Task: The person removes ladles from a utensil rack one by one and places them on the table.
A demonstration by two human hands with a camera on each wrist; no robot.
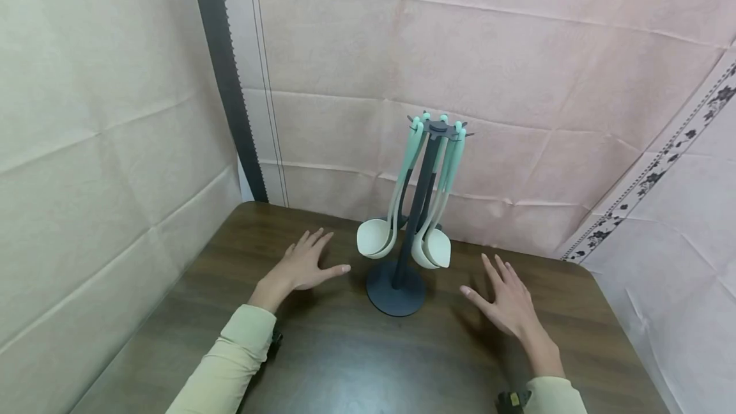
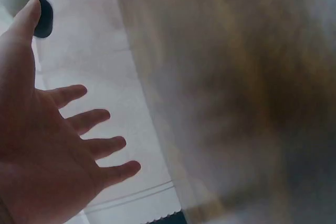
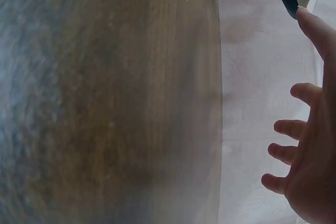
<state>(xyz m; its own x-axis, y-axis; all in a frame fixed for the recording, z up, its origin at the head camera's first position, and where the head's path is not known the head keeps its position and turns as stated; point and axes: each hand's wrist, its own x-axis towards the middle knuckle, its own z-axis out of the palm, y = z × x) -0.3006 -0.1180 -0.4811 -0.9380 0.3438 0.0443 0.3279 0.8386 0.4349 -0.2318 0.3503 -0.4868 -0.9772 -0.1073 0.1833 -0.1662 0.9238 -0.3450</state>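
A dark utensil stand [image 1: 397, 292] with a round base stands upright on the table. From its top hooks hang several kitchen utensils with mint-green handles [image 1: 454, 155], among them a white ladle [image 1: 374, 238] on the left and another white ladle-like head [image 1: 437, 249] on the right; darker heads show partly hidden behind. To the left of the stand my left hand [image 1: 301, 265] spreads its fingers, thumb toward the base, holding nothing. My right hand [image 1: 508, 302] is spread on the other side, also holding nothing, its thumb pointing toward the stand.
The brown wooden table [image 1: 356, 363] ends at a back edge close behind the stand. Pale creased cloth [image 1: 489, 82] hangs behind it, with more cloth [image 1: 98, 145] at the left side and a flower-patterned border [image 1: 655, 174] at the right.
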